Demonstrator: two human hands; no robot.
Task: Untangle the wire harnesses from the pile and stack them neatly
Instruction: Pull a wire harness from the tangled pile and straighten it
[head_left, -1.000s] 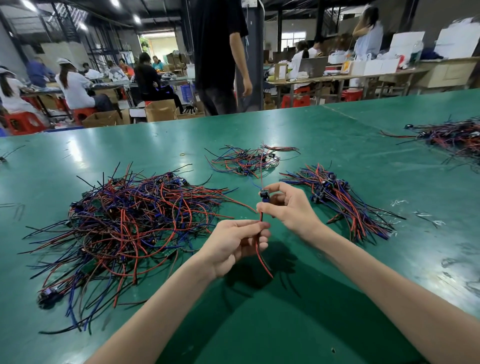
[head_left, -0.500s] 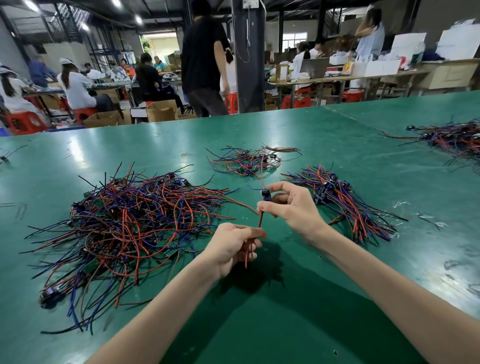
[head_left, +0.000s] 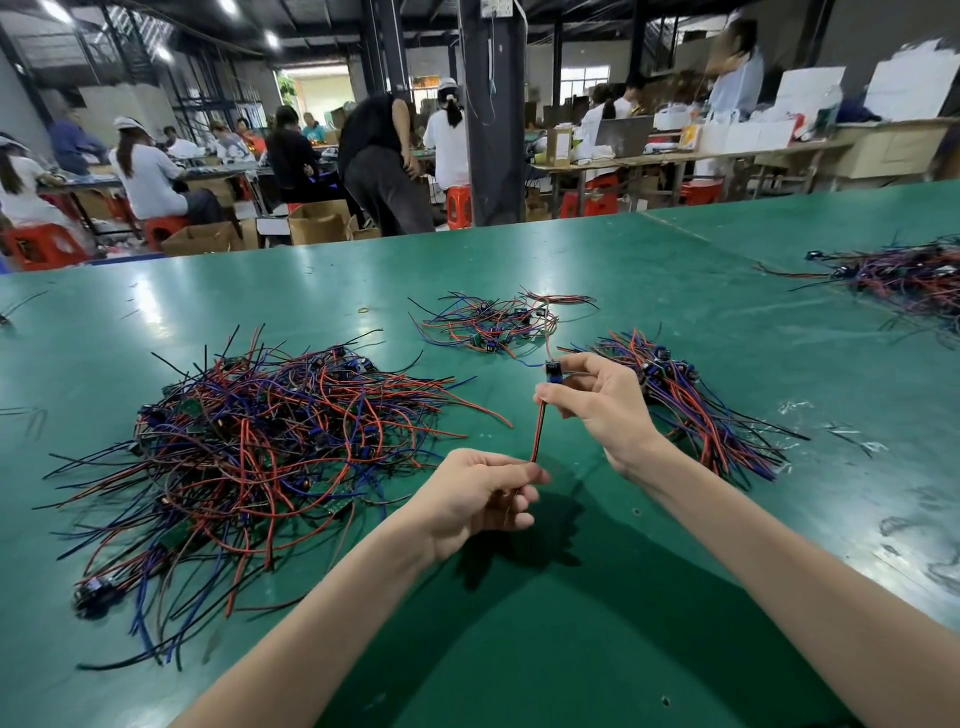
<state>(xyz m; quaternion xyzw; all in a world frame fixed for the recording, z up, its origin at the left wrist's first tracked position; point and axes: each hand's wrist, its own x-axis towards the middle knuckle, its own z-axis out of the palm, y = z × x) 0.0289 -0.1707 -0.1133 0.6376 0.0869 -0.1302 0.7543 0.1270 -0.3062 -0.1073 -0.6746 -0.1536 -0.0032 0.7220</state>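
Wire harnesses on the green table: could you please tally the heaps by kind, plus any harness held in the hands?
Tangled heaps: 3 - big near pile, small far pile, far-right pile
Neat heaps: 1 - aligned stack
Held harnesses: 1 - single harness, between left hand and right hand
Total: 5

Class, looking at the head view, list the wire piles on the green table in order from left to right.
Big tangled pile → small loose pile → neat stack → far-right pile. The held harness overlaps the small loose pile's span, so it is left out.
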